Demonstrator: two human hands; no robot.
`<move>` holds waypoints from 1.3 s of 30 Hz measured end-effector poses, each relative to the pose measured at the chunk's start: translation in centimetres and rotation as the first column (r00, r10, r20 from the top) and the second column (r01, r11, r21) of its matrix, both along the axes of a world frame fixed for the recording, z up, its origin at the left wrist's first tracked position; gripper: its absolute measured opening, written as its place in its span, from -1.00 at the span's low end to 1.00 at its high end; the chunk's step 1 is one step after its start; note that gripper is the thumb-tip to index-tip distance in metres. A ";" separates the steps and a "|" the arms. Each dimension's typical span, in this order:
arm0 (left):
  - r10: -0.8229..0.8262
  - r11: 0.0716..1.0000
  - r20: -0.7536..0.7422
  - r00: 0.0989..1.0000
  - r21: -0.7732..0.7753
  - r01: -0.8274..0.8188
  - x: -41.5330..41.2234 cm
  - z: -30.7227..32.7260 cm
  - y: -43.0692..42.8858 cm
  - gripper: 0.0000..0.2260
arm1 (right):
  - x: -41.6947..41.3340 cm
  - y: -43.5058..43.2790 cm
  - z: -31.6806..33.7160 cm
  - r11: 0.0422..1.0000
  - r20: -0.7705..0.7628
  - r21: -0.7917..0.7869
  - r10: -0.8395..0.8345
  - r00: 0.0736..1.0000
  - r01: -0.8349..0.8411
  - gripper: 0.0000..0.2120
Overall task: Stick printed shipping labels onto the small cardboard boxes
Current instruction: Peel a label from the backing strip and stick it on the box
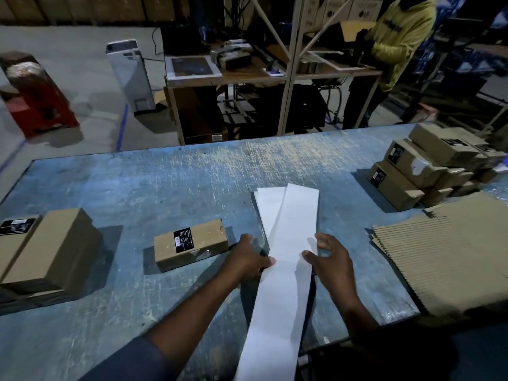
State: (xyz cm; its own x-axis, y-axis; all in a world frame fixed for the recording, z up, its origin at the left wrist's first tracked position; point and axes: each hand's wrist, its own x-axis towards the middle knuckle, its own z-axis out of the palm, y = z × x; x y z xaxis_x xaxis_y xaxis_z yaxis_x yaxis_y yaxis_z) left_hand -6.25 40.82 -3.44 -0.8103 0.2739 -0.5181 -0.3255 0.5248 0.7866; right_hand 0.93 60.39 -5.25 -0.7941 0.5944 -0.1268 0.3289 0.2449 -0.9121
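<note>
A long white strip of label paper (286,243) runs from the middle of the blue table (137,182) down past its front edge, with a second white strip (268,207) beneath it. My left hand (247,259) pinches the strip's left edge with thumb on top. My right hand (330,259) hovers at the strip's right edge, fingers spread and loosely bent, holding nothing. A small cardboard box (191,244) with a black label lies just left of my left hand. A bigger box stack (46,251) stands at the far left.
A pile of small cardboard boxes (428,166) fills the table's far right. Sheets of corrugated cardboard (450,254) lie at the right front. Beyond the table stand a wooden desk (247,75) with equipment and a person in a yellow hoodie (395,42).
</note>
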 end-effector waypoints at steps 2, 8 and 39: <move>-0.169 0.978 -0.290 0.942 -0.166 0.124 1.5 0.8 0.2 -0.06 | 0.2 0.3 0.2 0.994 0.011 0.108 -0.013 1.000 0.012 -0.51; -0.576 0.785 -0.471 0.668 -0.546 0.293 6.8 0.9 3.9 0.03 | -0.6 -1.0 0.5 0.998 -0.064 0.039 -0.044 0.997 0.046 -0.64; 0.138 0.908 -0.242 0.960 0.418 -0.025 3.3 -1.1 -0.7 -0.89 | 0.8 -3.5 1.1 0.832 -0.234 0.492 0.410 0.882 -0.256 -0.88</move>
